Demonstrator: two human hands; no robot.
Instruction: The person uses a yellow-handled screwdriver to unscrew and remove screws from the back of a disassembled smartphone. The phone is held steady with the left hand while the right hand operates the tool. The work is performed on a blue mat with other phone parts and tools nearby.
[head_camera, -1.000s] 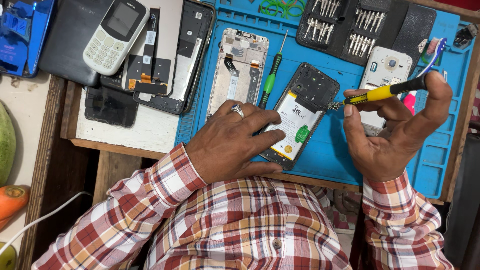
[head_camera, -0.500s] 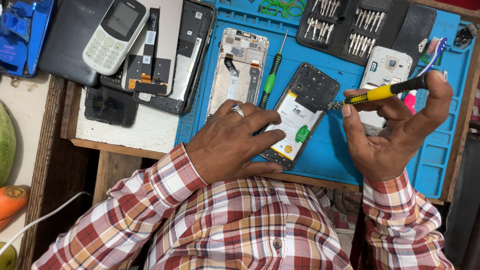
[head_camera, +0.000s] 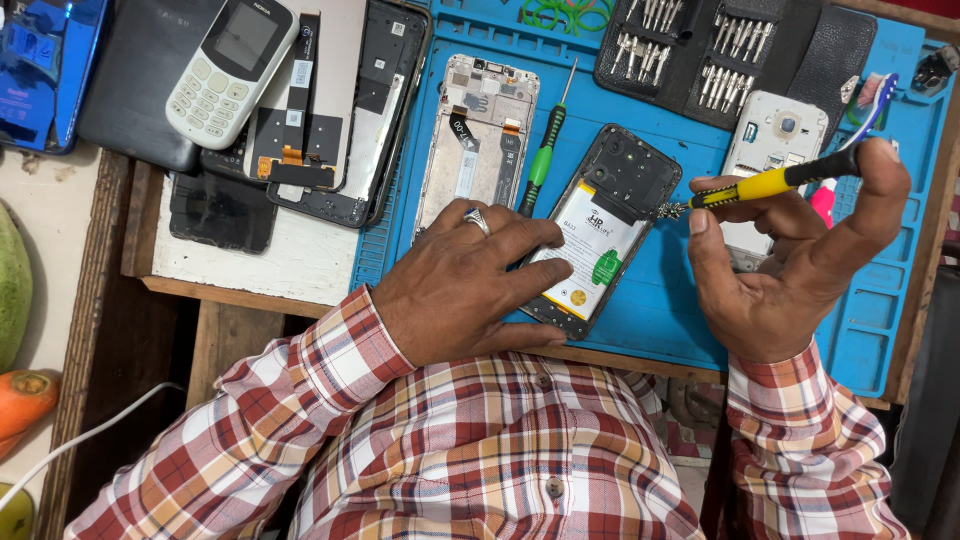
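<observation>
Two bare hands work over a blue, ridged repair mat (head_camera: 660, 300) as I watch from the head camera. My left hand (head_camera: 465, 285), a ring on one finger, lies flat with spread fingers pressing down the near end of an opened smartphone (head_camera: 600, 235); it pins the phone rather than gripping it. That phone lies tilted on the mat, its back cover off, showing a matte black frame around a glossy white battery with a green sticker. My right hand (head_camera: 790, 270) pinches a slim yellow-handled screwdriver (head_camera: 770, 183) between thumb and fingers, the forefinger capping its far black end. The metal tip sits at the phone's right edge near the top; I cannot tell whether it touches a screw.

Just left of the opened phone, a green-handled screwdriver (head_camera: 543, 150) lies on the mat beside a bare silver phone chassis (head_camera: 478, 125), rectangular with exposed flex strips. Farther left, on a worn white board, rest dark glass display panels (head_camera: 340, 110) and a white keypad phone (head_camera: 232, 65) with rounded corners. At the far edge of the mat, a black fold-out case of steel bits (head_camera: 740, 50) lies open, with a white phone back (head_camera: 775, 140) right of the work and partly behind the right hand. Red-and-white checked sleeves (head_camera: 320, 400) fill the near frame.
</observation>
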